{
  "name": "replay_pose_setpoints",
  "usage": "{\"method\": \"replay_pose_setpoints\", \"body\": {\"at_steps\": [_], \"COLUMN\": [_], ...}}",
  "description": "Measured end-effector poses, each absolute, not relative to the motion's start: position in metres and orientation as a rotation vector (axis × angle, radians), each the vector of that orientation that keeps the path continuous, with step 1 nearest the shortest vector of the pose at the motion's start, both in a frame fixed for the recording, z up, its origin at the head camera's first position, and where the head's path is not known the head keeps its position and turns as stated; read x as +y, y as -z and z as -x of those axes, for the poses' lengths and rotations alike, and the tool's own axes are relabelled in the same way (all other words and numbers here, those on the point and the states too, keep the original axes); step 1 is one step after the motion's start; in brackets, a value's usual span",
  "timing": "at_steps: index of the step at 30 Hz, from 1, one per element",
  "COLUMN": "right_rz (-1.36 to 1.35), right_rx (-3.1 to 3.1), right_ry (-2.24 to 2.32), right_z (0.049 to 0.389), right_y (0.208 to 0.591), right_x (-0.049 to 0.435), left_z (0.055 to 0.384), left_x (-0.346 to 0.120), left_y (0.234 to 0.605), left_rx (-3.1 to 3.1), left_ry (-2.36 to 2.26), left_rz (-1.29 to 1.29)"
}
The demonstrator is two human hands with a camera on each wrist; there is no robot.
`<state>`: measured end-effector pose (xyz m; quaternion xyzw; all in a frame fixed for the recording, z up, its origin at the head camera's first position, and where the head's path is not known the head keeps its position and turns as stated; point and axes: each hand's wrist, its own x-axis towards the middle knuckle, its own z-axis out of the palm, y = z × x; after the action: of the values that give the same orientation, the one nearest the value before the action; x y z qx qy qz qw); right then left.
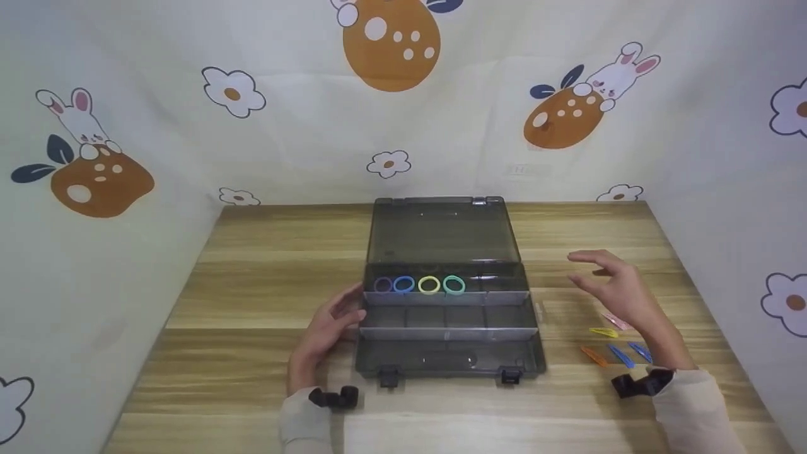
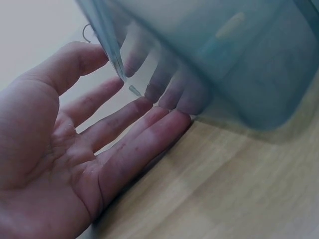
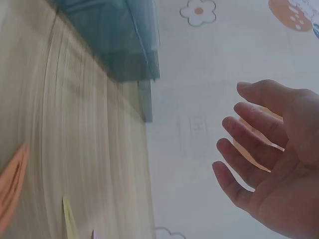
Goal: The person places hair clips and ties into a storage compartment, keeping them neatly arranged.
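Observation:
A dark translucent storage box (image 1: 446, 364) lies on the table with its lid (image 1: 444, 230) folded back. In its back row sit several hair ties in a line: a purple one (image 1: 375, 285), a blue one (image 1: 395, 285), a yellow one (image 1: 420, 285) and a green one (image 1: 444, 285). My left hand (image 1: 325, 331) touches the box's left side with extended fingertips, its thumb by the rim; the left wrist view shows the fingertips against the translucent wall (image 2: 239, 74). Holding nothing, my right hand (image 1: 615, 287) hovers right of the box, its fingers loosely bent.
Several snap hair clips lie right of the box: an orange one (image 1: 594, 357), a yellow one (image 1: 604, 332), a pink one (image 1: 616, 321) and blue ones (image 1: 621, 356), partly beneath the right forearm in the head view. Printed cloth (image 1: 302, 145) hangs behind the wooden table (image 1: 252, 302).

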<state>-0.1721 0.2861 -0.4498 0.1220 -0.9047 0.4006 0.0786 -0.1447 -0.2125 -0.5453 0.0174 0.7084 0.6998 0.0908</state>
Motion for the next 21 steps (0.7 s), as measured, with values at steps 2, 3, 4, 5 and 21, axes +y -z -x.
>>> {"method": "replay_pose_setpoints", "body": {"at_steps": [2, 3, 4, 5, 21], "right_rz": [-0.346, -0.329, -0.314, -0.299, 0.059], "right_rx": [-2.716, -2.723, -2.727, -2.731, -2.98], "right_ry": [-1.201, -1.212, -1.226, -1.241, -1.32], "right_z": [0.17, 0.169, 0.169, 0.168, 0.168], "right_y": [0.451, 0.452, 0.452, 0.453, 0.477], "right_x": [0.297, 0.303, 0.31, 0.316, 0.387], "left_z": [0.145, 0.145, 0.145, 0.145, 0.145], "left_x": [-0.213, -0.213, -0.213, -0.213, -0.213], "left_y": [0.545, 0.545, 0.545, 0.545, 0.546], "left_rx": [2.109, 2.108, 2.11, 2.104, 2.132], "left_ry": [-2.07, -2.066, -2.059, -2.06, -2.038], "left_rz": [-0.053, -0.053, -0.052, -0.047, -0.041]}}
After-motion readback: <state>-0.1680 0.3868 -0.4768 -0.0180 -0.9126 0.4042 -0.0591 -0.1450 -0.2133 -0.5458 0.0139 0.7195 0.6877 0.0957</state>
